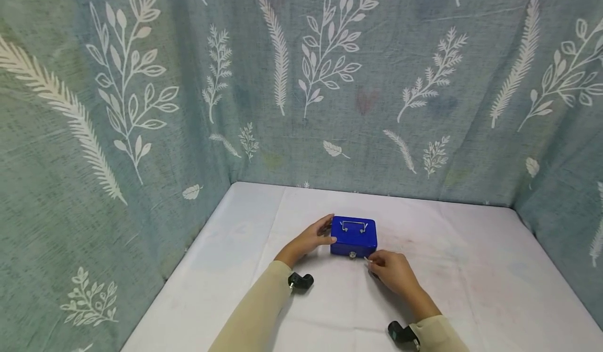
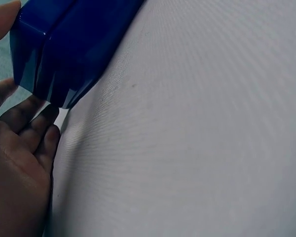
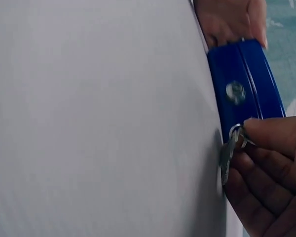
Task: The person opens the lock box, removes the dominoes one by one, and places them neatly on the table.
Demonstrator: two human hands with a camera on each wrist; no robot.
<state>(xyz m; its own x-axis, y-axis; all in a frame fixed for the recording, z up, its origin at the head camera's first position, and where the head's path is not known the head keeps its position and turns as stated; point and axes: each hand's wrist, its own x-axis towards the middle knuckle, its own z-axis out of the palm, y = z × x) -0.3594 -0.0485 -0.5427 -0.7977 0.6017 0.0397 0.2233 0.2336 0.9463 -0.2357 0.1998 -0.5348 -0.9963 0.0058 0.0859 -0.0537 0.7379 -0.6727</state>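
A small blue cash box [image 1: 346, 239] with a folding metal handle [image 1: 353, 223] on its lid stands on the table. Its round silver lock [image 3: 235, 92] faces the front. My left hand [image 1: 308, 240] holds the box at its left end, thumb at the lid's front corner and fingers along the side. Just off the front right corner, my right hand [image 1: 393, 272] pinches a ring of small metal keys [image 3: 228, 159] between thumb and fingers. In the right wrist view the keys hang below the lock, apart from it. How many keys there are is hard to tell.
A white cloth [image 1: 325, 305] covers the table under the box. Patterned green-blue curtains [image 1: 292, 148] stand behind the table and at both sides. A black wrist camera [image 1: 301, 281] sits on the left cuff, another black camera [image 1: 400, 332] on the right.
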